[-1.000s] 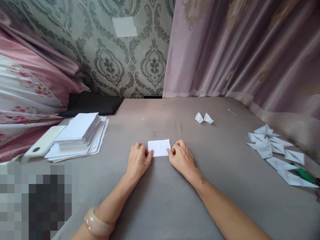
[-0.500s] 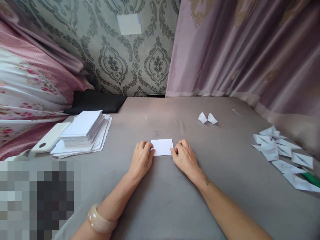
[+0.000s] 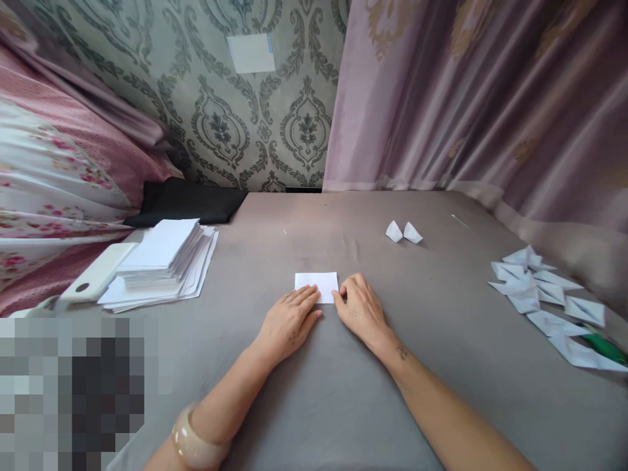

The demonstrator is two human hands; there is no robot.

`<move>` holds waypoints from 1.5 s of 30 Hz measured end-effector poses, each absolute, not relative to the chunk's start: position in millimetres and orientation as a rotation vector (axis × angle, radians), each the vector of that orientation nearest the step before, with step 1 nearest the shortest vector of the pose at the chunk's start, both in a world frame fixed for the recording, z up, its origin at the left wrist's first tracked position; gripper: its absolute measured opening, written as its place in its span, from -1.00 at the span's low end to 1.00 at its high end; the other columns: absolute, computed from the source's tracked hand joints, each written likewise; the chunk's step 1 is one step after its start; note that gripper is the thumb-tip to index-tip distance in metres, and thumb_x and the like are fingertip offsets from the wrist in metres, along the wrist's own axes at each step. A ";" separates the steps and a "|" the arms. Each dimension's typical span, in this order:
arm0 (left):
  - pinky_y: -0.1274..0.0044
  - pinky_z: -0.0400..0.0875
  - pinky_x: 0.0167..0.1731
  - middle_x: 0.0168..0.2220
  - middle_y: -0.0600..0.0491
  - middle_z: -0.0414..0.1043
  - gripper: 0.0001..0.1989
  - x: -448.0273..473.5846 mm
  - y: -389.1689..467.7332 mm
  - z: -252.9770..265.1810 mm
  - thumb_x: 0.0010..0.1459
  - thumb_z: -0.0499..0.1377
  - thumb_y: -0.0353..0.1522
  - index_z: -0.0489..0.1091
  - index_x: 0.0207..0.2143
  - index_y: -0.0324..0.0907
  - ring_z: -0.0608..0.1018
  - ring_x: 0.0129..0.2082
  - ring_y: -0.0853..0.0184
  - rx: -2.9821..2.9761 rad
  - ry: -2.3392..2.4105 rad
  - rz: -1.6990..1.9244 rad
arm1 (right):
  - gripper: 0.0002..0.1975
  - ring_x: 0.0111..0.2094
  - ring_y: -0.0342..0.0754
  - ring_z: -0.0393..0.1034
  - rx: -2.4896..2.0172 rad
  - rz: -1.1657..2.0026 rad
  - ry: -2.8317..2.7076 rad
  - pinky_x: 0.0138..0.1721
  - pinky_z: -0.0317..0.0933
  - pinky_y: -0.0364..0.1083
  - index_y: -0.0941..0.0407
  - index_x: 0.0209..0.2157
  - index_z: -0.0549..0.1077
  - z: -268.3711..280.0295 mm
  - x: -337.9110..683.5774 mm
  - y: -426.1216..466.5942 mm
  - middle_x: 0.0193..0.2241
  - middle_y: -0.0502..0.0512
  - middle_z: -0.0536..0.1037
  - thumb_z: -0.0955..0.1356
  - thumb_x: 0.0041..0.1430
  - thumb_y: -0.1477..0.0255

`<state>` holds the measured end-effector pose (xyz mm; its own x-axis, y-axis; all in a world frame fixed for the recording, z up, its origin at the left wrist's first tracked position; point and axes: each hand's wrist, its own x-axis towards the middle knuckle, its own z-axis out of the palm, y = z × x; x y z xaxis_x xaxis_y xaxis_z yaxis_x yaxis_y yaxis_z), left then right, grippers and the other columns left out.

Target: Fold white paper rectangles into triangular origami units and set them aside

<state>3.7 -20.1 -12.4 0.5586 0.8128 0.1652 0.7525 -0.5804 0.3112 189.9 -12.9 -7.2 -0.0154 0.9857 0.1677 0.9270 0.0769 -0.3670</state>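
A small white paper rectangle [image 3: 327,285] lies flat on the grey cloth before me; whether it is folded I cannot tell. My left hand [image 3: 290,319] rests with stretched fingers over its lower left part, thumb out to the side just below the sheet. At the right edge, my right hand [image 3: 360,304] has its fingers curled in, with the thumb tip and index finger gripping the paper's side. A pale bangle [image 3: 197,439] circles my left forearm.
A tall stack of white paper [image 3: 159,252] stands at the left, beside a white flat object [image 3: 101,271] and folded black cloth [image 3: 189,201]. Two small folded paper pieces [image 3: 403,232] sit at the back right. Several folded paper shapes [image 3: 532,288] and a green object [image 3: 606,347] lie far right.
My left hand has let go of the paper's left edge and slid right, its fingers now spread flat on the sheet. My right hand has stayed at the right edge.
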 end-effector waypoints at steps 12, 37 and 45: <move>0.46 0.32 -0.23 -0.29 -0.05 0.52 -0.76 11.3 -9.6 5.5 0.25 0.02 -0.29 0.46 -0.26 -0.16 0.50 -0.27 0.26 2.157 1.334 0.968 | -0.74 -0.33 -0.03 0.42 -1.589 0.701 -1.419 -0.22 0.25 -0.05 0.12 -0.32 0.41 -6.5 200.3 -3.2 -0.35 0.13 0.54 0.25 0.14 0.22; 0.55 0.49 -0.34 -0.35 -0.01 0.57 -0.65 10.7 -21.8 5.8 -0.16 0.40 -0.29 0.47 -0.32 -0.28 0.57 -0.40 0.35 0.714 1.082 1.101 | -0.71 -0.53 -0.12 0.40 -1.221 1.414 -1.224 -0.46 0.27 -0.13 0.14 -0.48 0.50 11.5 176.6 -22.1 -0.58 -0.01 0.52 0.43 -0.07 0.18; 0.56 0.46 -0.20 -0.28 -0.03 0.59 -0.63 8.4 -23.9 4.5 -0.14 0.40 -0.37 0.48 -0.22 -0.25 0.59 -0.28 0.34 0.767 0.946 1.016 | -0.69 -0.51 -0.11 0.41 -1.226 1.430 -1.137 -0.39 0.29 -0.11 0.17 -0.47 0.52 17.6 184.1 -19.2 -0.55 0.04 0.55 0.49 -0.17 0.21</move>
